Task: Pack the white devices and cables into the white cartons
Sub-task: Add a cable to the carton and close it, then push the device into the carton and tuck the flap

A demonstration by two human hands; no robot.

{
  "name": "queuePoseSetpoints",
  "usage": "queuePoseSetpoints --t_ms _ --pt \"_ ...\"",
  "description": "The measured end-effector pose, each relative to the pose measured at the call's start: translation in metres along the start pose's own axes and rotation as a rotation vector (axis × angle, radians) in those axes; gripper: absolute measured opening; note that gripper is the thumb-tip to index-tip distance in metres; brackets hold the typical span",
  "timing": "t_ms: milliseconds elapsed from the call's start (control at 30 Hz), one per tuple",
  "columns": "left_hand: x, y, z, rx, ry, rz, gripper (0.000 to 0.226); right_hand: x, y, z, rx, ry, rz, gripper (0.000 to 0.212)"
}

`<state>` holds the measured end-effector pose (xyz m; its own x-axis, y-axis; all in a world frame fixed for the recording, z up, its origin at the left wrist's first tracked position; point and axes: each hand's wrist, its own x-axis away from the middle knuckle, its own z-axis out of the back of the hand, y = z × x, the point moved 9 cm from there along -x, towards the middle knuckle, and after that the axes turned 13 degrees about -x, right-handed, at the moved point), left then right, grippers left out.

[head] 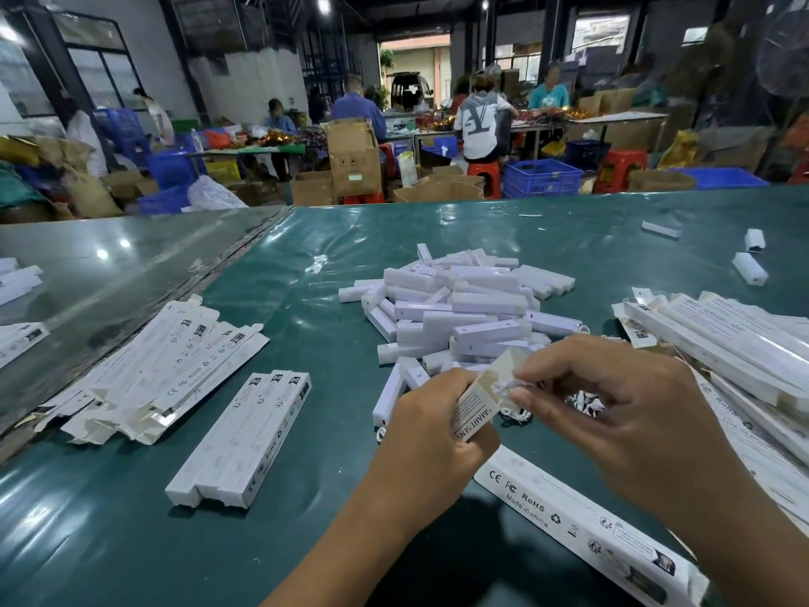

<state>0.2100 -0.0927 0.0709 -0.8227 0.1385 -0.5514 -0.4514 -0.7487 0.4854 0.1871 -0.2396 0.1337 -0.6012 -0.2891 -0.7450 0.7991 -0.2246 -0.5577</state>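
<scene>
The long white printed cardboard carton (475,409) sits in the left hand (427,435), fingers curled round its near end so that the open mouth with its raised flap faces up and toward the right hand (613,405). That tilt likely keeps the opening clear for loading. The right hand pinches a thin white coiled cable (508,389) at the carton's mouth, thumb and forefinger closed on it, apparently feeding it inside. How much of the cable is already in is hidden by the fingers and the flap, and whether a device is already inside cannot be told.

Just beyond the hands, a loose heap of white plastic bar-shaped devices (464,308) lies on the green glossy table (306,265), within easy reach. More white cables (584,405) peek out behind the right hand, mostly covered. Three closed white cartons (245,435) lie side by side to the left, seemingly finished. Farther left is a spread of flat unfolded cartons (170,365); at the right, a stack of cartons (735,348) runs out of frame. One carton (586,519) lies under the right forearm, partly hidden.
</scene>
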Motion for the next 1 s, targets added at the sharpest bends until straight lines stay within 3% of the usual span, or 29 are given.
queuePoseSetpoints --t_ms 167,333,467,600,833,1000 --pt "0.002 0.003 -0.007 -0.065 -0.022 -0.035 0.017 0.001 0.001 -0.006 0.137 0.039 -0.046 0.007" --pt "0.003 0.003 -0.006 -0.047 -0.005 -0.04 0.017 0.004 0.001 -0.005 -0.015 0.069 -0.113 0.012" --pt "0.004 0.004 -0.006 -0.038 0.009 -0.053 0.02 0.005 0.006 -0.008 0.027 0.064 -0.155 0.013" --pt "0.002 0.002 0.001 0.026 0.068 -0.035 0.007 0.013 0.018 -0.022 -0.031 0.064 -0.251 0.012" --pt "0.001 -0.011 0.008 0.176 0.099 0.056 0.012 0.018 0.024 -0.044 -0.036 -0.076 -0.327 0.04" --pt "0.002 -0.011 0.007 0.303 0.1 0.074 0.019 0.012 -0.004 -0.023 0.124 0.082 0.005 0.033"
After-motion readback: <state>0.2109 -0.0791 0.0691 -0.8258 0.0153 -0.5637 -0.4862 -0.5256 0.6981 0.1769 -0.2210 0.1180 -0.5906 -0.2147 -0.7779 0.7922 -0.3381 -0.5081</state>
